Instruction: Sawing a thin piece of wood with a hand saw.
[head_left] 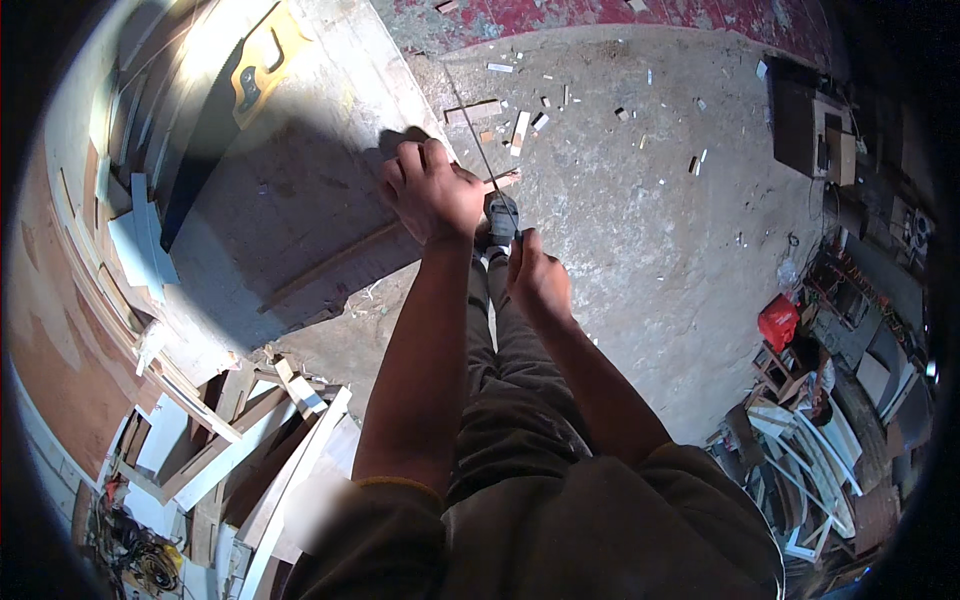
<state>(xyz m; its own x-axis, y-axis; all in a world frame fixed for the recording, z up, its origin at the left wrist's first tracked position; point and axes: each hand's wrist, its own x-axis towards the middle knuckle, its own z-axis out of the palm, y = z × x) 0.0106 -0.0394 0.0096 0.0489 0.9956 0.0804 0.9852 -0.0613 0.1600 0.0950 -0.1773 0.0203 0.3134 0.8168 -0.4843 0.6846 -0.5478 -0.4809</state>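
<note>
Dark shirt (610,520) nearest you. Right grip (540,283) clasps thin tool (475,134) by near end, best hold: likely light, springy. Wood strip (504,181), probably stiff, juts beside left grip (432,192); can't tell its hold.

Long thin blade (470,127), slanting across wooden strip (508,180)

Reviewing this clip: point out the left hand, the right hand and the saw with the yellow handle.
Left hand (434,197): head view, on the back of the hand.
Right hand (541,284): head view, on the back of the hand.
Saw (218,131): head view, on the blade.
</note>
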